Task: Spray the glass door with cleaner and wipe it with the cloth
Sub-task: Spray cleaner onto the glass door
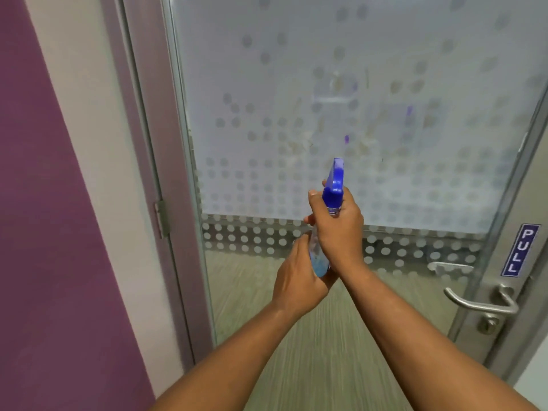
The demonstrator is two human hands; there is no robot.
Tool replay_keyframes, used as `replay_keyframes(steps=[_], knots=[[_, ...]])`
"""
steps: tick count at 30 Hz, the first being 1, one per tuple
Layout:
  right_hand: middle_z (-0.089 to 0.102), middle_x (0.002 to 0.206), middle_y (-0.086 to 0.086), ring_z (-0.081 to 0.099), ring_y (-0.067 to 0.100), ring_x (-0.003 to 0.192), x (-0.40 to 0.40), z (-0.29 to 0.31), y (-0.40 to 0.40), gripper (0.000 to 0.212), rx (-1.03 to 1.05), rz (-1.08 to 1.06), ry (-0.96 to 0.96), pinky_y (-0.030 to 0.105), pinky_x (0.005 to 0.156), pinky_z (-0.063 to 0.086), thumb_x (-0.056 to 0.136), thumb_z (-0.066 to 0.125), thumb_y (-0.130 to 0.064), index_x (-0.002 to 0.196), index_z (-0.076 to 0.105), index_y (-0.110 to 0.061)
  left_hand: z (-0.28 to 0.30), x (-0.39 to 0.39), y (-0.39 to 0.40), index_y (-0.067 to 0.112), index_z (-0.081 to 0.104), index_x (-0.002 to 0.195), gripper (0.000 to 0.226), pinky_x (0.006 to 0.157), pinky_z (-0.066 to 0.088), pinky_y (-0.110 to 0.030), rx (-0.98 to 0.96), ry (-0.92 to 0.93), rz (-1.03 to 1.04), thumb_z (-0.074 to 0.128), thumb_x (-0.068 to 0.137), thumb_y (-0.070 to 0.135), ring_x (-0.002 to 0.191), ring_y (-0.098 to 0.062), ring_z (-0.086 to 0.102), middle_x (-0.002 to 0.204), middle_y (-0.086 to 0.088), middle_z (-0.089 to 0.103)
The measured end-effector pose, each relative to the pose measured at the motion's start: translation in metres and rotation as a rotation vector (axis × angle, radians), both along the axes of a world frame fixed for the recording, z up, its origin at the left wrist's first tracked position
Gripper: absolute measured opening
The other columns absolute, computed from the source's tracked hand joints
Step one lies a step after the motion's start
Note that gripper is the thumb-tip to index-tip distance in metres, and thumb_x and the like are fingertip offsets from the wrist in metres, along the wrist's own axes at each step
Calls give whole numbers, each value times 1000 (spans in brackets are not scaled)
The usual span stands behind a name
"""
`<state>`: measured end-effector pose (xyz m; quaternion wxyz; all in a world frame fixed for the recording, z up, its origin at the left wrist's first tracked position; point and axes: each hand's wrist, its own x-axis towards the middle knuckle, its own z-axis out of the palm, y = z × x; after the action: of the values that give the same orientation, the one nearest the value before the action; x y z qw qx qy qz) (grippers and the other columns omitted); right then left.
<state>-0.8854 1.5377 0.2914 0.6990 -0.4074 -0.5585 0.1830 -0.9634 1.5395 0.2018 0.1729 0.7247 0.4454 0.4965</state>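
While the right hand (338,229) wraps the neck of a clear plastic spray bottle (321,256) just under its glossy blue trigger head (334,185), the left hand (296,277) cups the rounded base, where pale blue cleaner shows. Both grasp the bottle, held upright with its nozzle facing the glass door (341,114). Frosted film with a round dot pattern covers the pane; below it the glass is clear. A curved brushed-metal lever handle (480,304) and a blue PULL sign (520,250) sit at right, a hinge (161,215) at left.
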Motion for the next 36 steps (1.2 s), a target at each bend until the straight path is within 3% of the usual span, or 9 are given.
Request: replay_keyframes(steps=[5, 10, 13, 15, 19, 24, 27, 30, 36], knots=[[66, 81, -3, 71, 22, 71, 1, 8, 22, 13, -20, -85, -66, 39, 70, 59, 94, 62, -43, 93, 54, -33, 6, 3, 22, 28, 41, 137, 70, 83, 58, -42, 42, 16, -70, 58, 76, 60, 106, -11, 63, 121, 4, 59], [67, 75, 1, 67, 12, 57, 9, 18, 26, 11, 0, -117, -32, 14, 53, 49, 94, 63, -38, 94, 58, -28, 14, -22, 48, 38, 38, 137, 73, 90, 57, -36, 13, 214, -213, 55, 80, 80, 108, -3, 61, 125, 14, 57], [65, 76, -1, 66, 17, 56, 12, 33, 28, 13, -15, -94, 45, 25, 57, 56, 91, 64, -36, 96, 61, -25, 30, -43, 64, 38, 30, 151, 79, 102, 50, -31, 52, 337, -229, 32, 87, 84, 125, -3, 54, 147, 11, 51], [65, 77, 2, 67, 18, 56, 12, 43, 30, 12, -16, -100, 44, 30, 59, 58, 89, 63, -36, 95, 62, -26, 47, -48, 72, 37, 40, 146, 69, 94, 56, -30, 90, 261, -217, 25, 93, 78, 113, -2, 61, 136, 8, 61], [64, 80, 9, 66, 20, 60, 12, 63, 33, 20, -1, -132, -6, 22, 55, 54, 90, 62, -35, 96, 61, -16, 78, -48, 86, 36, 56, 130, 53, 86, 61, -36, 118, 205, -209, 32, 96, 69, 100, -5, 66, 118, 10, 69], [63, 75, 7, 67, 17, 54, 12, 92, 35, 25, 20, -176, -54, 27, 56, 57, 90, 61, -34, 96, 60, -10, 85, -44, 82, 51, 15, 153, 103, 96, 49, -22, -14, 357, -409, 56, 68, 92, 125, 4, 51, 154, 19, 44], [61, 75, 11, 64, 22, 58, 3, 104, 36, 28, 41, -175, -39, 28, 55, 56, 89, 62, -32, 96, 60, -5, 80, -32, 76, 55, 2, 152, 113, 100, 45, -25, -31, 252, -409, 69, 66, 84, 136, -7, 47, 160, 15, 36], [62, 78, 17, 61, 25, 63, -7, 109, 36, 27, 54, -177, -31, 25, 53, 55, 88, 62, -30, 96, 60, -4, 78, -23, 69, 53, 5, 153, 113, 98, 48, -25, -53, 72, -401, 73, 66, 78, 135, -12, 50, 159, 9, 38], [65, 76, 15, 67, 28, 65, -11, 107, 32, 17, 51, -186, -27, 24, 55, 56, 90, 61, -26, 92, 61, -9, 68, -39, 66, 44, 18, 156, 111, 101, 52, -30, -95, -40, -413, 54, 64, 94, 132, -10, 52, 157, 10, 42]])
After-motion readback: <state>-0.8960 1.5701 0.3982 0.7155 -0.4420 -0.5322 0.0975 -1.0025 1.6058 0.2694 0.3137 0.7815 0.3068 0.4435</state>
